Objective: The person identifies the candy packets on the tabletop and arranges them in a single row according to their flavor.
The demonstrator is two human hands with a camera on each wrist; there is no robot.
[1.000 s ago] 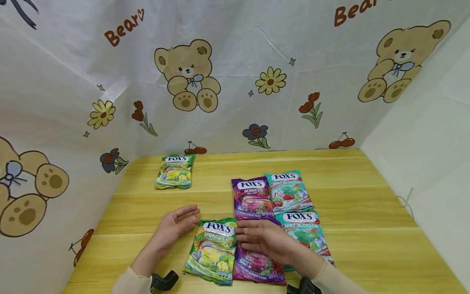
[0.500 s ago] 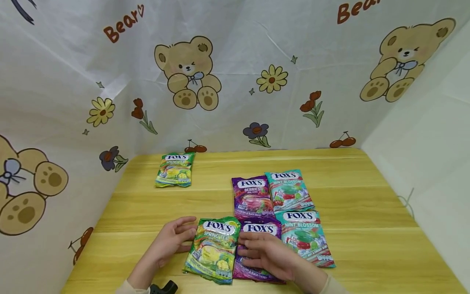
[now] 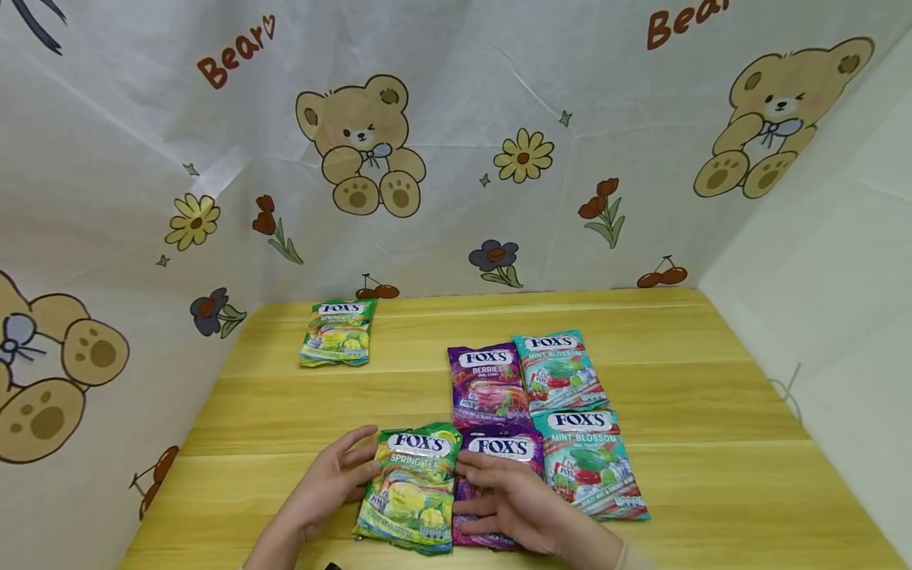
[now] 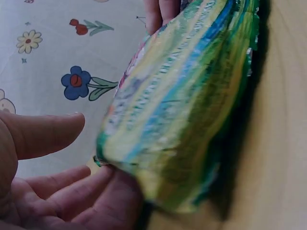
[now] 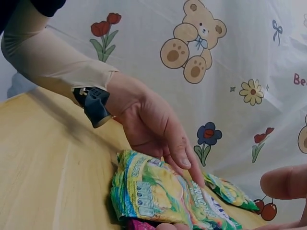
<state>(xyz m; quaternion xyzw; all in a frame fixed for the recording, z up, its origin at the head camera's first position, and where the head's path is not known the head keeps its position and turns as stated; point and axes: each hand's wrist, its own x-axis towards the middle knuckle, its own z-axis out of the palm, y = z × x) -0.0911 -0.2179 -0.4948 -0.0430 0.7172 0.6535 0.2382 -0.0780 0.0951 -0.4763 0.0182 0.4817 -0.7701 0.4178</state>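
A green Fox's Spring Tea candy bag (image 3: 409,491) lies face up near the front of the table, between the two hands. My left hand (image 3: 324,483) is at its left edge. In the left wrist view the fingers (image 4: 108,191) touch the bag's edge, while the thumb stands apart from it. My right hand (image 3: 509,503) has its fingertips at the right edge of the green bag. It reaches over a purple Berries candy bag (image 3: 502,447), hiding much of that bag's lower part. Neither hand's fingers are curled round a bag.
Behind lies another purple Berries bag (image 3: 488,388). Two teal Mint Blossom bags (image 3: 559,368) form a column to the right of the purple ones. A second Spring Tea bag (image 3: 338,332) sits at the back left, near the bear-print cloth (image 3: 456,229).
My left hand has come right and down to the green bag's left edge. The right hand has lowered along its right side. The bags lie about where they were.
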